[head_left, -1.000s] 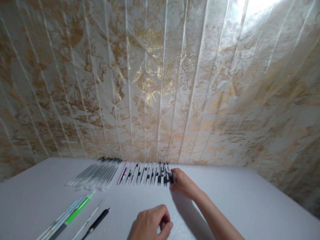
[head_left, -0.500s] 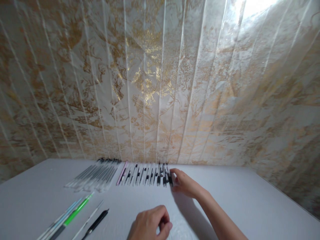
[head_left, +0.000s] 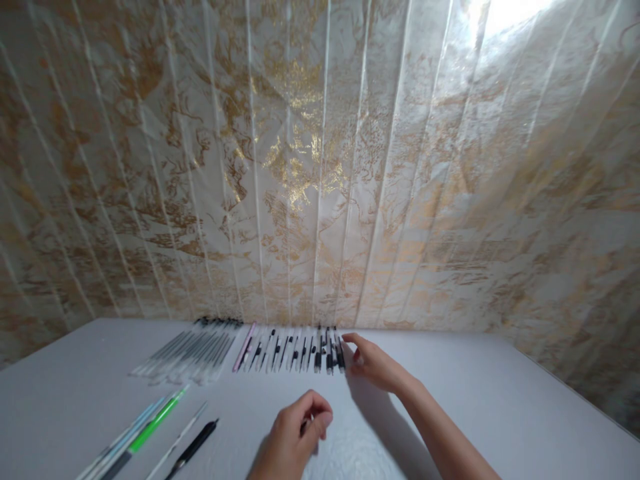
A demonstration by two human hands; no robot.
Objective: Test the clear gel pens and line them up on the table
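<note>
A row of pens (head_left: 295, 349), mostly clear with black parts, lies side by side along the table's back edge, with a pink pen (head_left: 245, 347) at its left end. My right hand (head_left: 373, 363) is at the row's right end, its index finger stretched beside the last black-gripped pen (head_left: 341, 353). Thumb and index are apart; I cannot tell whether they touch that pen. Closer to me, my left hand (head_left: 303, 427) hovers over the table with curled fingers and the thumb against them. A small dark spot shows between them, too small to name.
Several slim grey sticks with dark ends (head_left: 193, 350) lie left of the row. Front left are a bright green pen (head_left: 157, 421), pale blue pens (head_left: 131, 427), a thin clear stick (head_left: 179, 437) and a black pen (head_left: 196, 445). A gold-patterned sheet (head_left: 300, 167) rises behind the white table (head_left: 450, 400).
My left hand has moved up and slightly left, away from me, and turned with its fingers curled. My right hand has shifted slightly right from the last pen.
</note>
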